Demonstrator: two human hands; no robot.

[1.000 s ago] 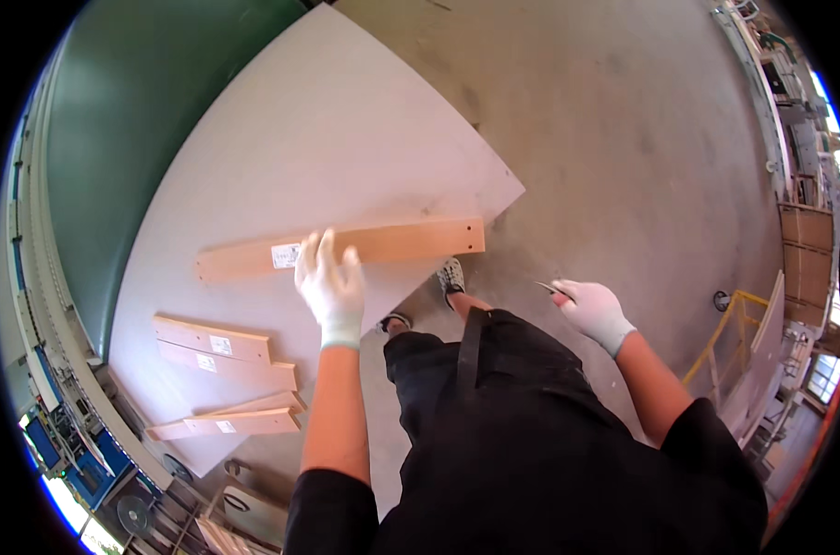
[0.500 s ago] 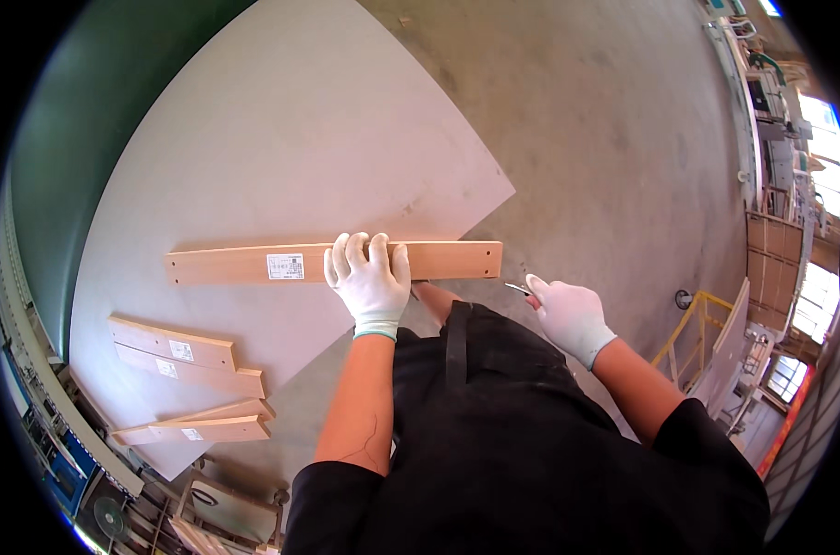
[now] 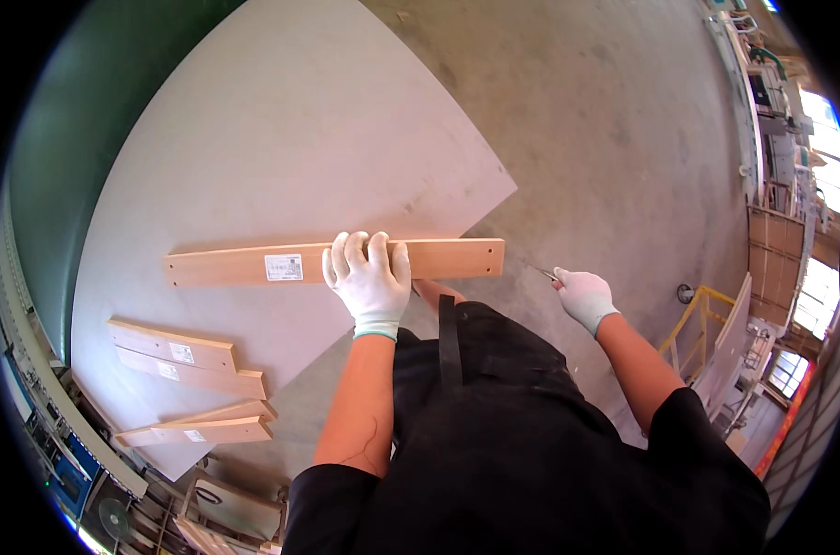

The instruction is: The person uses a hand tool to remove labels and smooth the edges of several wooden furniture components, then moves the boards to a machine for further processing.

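A long, light wooden board (image 3: 450, 259) lies level across my front, with a white label (image 3: 284, 267) left of its middle and dark holes near both ends. My gloved left hand (image 3: 370, 275) grips it near the middle, fingers bent over the far edge. Off the board's right end, my gloved right hand (image 3: 584, 298) is closed around a small tool with a thin metal blade (image 3: 545, 273). The blade points toward the board without touching it. Most of the tool is hidden in the fingers, so its exact kind does not show.
Beneath the board is a big pale tabletop (image 3: 300, 139). Several shorter labelled wooden pieces (image 3: 193, 356) lie on it at the near left. A yellow-framed cart (image 3: 693, 319) stands on the right. Stacked brown boxes (image 3: 773, 264) are farther right, and a wooden cart (image 3: 230, 509) is at the lower left.
My right hand has moved right, away from the board's end, with the tool still in it. My left hand and the board have hardly shifted.
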